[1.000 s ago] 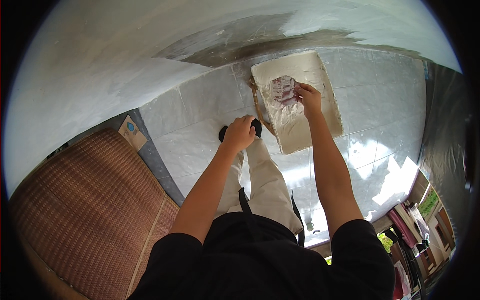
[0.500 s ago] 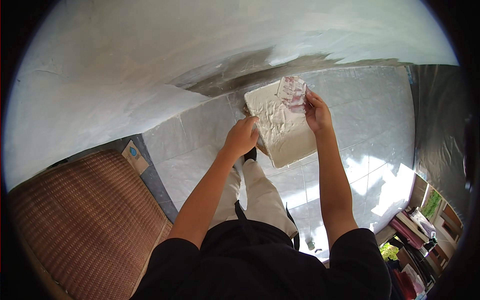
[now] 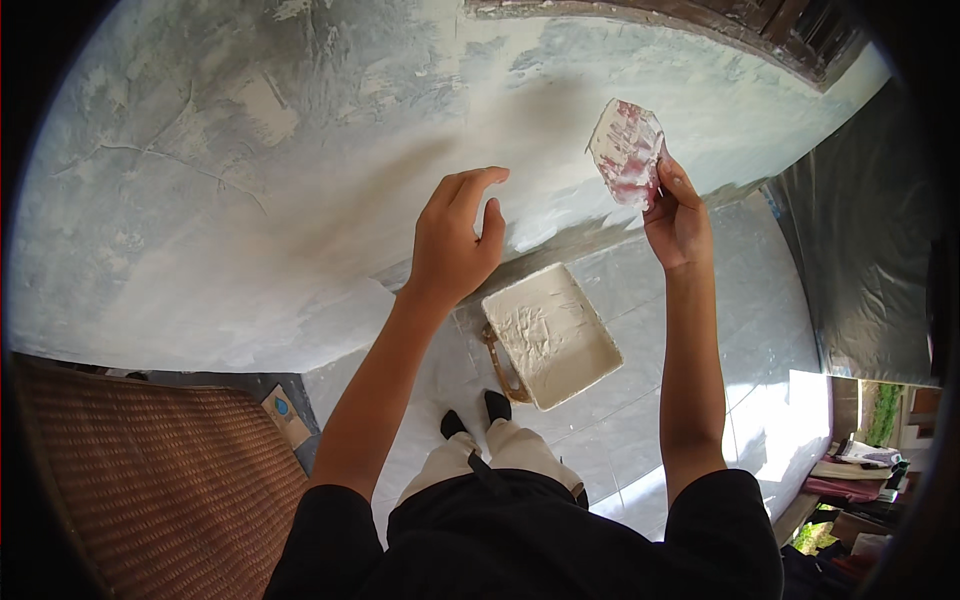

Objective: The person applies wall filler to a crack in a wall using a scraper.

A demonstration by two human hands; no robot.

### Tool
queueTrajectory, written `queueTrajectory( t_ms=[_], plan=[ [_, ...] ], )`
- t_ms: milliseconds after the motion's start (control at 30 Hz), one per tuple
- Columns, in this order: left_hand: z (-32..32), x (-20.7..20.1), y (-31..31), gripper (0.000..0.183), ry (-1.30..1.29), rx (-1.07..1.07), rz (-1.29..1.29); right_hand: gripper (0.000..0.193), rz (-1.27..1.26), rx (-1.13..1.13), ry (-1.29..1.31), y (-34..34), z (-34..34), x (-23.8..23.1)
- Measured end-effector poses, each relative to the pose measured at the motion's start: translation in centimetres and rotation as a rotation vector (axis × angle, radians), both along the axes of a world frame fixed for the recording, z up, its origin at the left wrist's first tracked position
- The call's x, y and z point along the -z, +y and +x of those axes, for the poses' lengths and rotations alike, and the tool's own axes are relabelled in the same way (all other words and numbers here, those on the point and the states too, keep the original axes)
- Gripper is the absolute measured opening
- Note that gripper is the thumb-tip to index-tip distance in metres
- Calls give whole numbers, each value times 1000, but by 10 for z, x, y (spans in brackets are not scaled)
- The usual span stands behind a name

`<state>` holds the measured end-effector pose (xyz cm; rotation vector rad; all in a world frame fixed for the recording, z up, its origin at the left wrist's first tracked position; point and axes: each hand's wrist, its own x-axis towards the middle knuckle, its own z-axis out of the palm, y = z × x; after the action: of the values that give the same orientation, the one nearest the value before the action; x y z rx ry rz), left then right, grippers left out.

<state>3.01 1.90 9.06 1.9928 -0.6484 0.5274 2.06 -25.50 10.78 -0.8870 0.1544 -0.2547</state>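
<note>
My right hand (image 3: 678, 220) is closed around the lower right edge of a putty spreader (image 3: 627, 155), a flat reddish plate smeared with white putty, raised in front of the wall. My left hand (image 3: 462, 235) hovers to the left of it, fingers apart and curved, holding nothing. Below and between my forearms, a rectangular tray (image 3: 584, 387) lies on the floor. Cream-coloured putty (image 3: 540, 330) fills it, ridged at the left and smoother at the right. Both hands are apart from the tray. Ahead rises the wall (image 3: 350, 180), patchy white and grey.
Along the tray's left side is a brown curved bar (image 3: 500, 362). A woven brown panel (image 3: 160, 470) stands at lower left, with a small card (image 3: 286, 416) beside it. Dark plastic sheeting (image 3: 870, 230) hangs at right. A brown wooden frame (image 3: 780, 30) edges the wall above.
Both hands have risen from the tray toward the wall, the right one carrying the putty spreader. My left hand has left the tray's edge. The view has tilted up, showing more wall.
</note>
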Motion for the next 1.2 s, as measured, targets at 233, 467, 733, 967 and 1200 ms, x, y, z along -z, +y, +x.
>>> queueTrajectory(
  t_ms=[233, 467, 733, 967, 1200],
  plan=[
    [25, -149, 28, 36, -652, -79, 83, 17, 81, -129, -500, 1, 30, -120],
    [39, -246, 58, 37, -998, -257, 178, 26, 52, -139, -746, 44, 41, -223],
    [49, -310, 94, 40, -1081, -397, 284, 10, 106, -106, -891, 102, 48, -305],
    [77, -344, 118, 45, -1179, -523, 344, 12, 45, 43, -897, 136, 78, -371],
    [91, -348, 135, 57, -1145, -606, 450, 16, 54, 90, -888, 164, 107, -398]
  ],
)
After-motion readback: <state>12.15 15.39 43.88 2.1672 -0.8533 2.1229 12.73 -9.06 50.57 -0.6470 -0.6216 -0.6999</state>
